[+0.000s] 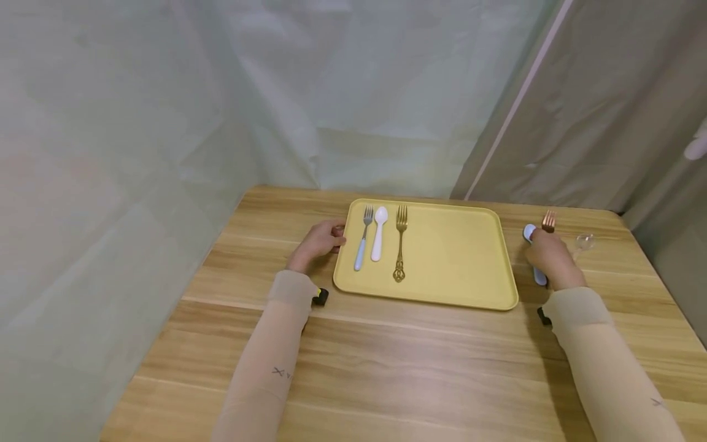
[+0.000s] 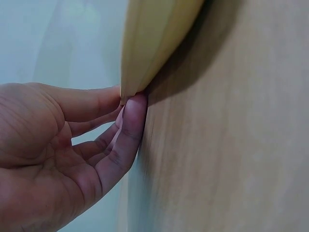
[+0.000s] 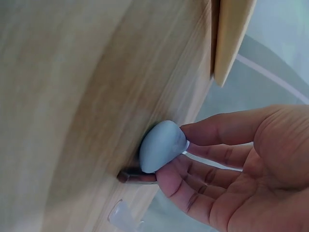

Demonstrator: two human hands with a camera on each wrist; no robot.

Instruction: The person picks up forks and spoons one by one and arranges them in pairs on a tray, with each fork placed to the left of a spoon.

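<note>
A yellow tray (image 1: 453,258) lies on the wooden table and carries a blue-handled fork (image 1: 363,244), a white spoon (image 1: 378,233) and a gold fork (image 1: 400,242) side by side at its left end. My left hand (image 1: 322,240) is at the tray's left rim (image 2: 145,58), which it pinches lightly between thumb and fingertips (image 2: 135,108). Right of the tray, my right hand (image 1: 549,256) covers a light blue spoon (image 1: 529,232). In the right wrist view, thumb and fingers (image 3: 174,176) close on the spoon's rounded end (image 3: 161,145), which lies on the table.
A copper fork (image 1: 548,220) and a clear plastic spoon (image 1: 584,242) lie just beyond my right hand. The right part of the tray is bare. Cloth walls close in the table (image 1: 386,368) at the back, left and right.
</note>
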